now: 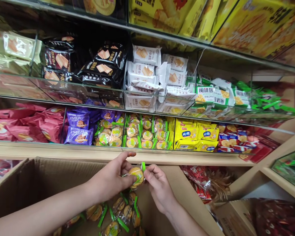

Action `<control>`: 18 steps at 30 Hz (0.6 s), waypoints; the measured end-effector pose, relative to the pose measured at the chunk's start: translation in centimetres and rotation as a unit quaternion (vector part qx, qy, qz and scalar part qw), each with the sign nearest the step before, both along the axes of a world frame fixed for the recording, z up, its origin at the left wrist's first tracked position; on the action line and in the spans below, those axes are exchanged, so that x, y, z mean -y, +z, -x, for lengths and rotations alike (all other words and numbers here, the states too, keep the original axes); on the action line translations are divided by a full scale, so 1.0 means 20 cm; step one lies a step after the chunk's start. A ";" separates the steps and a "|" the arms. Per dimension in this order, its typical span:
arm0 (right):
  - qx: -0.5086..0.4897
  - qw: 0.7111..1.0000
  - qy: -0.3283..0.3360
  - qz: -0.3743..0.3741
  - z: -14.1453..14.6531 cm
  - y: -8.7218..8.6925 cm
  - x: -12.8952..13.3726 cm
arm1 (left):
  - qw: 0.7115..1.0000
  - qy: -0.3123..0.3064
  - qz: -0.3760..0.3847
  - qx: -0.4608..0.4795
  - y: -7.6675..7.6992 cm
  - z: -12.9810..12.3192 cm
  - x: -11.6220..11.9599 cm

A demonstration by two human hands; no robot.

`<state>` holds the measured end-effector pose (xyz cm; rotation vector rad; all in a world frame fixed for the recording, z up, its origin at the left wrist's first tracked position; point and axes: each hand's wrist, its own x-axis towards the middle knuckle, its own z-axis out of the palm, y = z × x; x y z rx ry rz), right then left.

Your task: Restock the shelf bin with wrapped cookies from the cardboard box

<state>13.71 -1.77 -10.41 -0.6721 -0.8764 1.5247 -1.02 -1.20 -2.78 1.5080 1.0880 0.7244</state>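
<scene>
Between my two hands is a round biscuit packet (137, 177) in clear wrap with a green end strip. My left hand (116, 175) grips its left side, thumb across the front and index finger stretched out. The fingertips of my right hand (158, 185) pinch the packet's right edge by the green strip. Below them, an open cardboard box (61, 173) holds several loose biscuit packets (111, 228) of the same kind. Straight ahead, matching packets (147, 134) stand in stacked columns in a glass-fronted shelf compartment, with more of them in the compartment to its left.
On the low shelf lie pink packets (27, 123), purple packets (78, 127) and yellow packets (195, 134). Black packets (103, 64) and white packets (145, 70) fill the tier above. A glass shelf edge (162, 113) crosses above my hands. Another carton (233, 218) stands low at right.
</scene>
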 end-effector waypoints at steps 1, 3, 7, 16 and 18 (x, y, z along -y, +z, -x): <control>-0.014 1.000 0.003 0.001 0.00 0.01 0.00 | 1.000 -0.003 -0.012 0.000 0.01 0.00 0.00; -0.037 0.999 0.008 0.005 -0.01 0.01 0.00 | 1.000 -0.007 -0.026 0.002 0.02 0.01 0.00; -0.056 0.998 0.002 0.006 -0.01 0.01 0.00 | 0.999 -0.006 -0.008 0.032 0.02 0.01 0.00; 0.001 0.997 0.040 -0.063 0.00 -0.01 0.02 | 0.996 -0.029 -0.078 -0.031 0.00 0.02 0.01; 0.039 0.994 0.061 -0.088 0.00 -0.02 0.02 | 0.991 -0.029 -0.110 -0.072 -0.01 0.02 0.01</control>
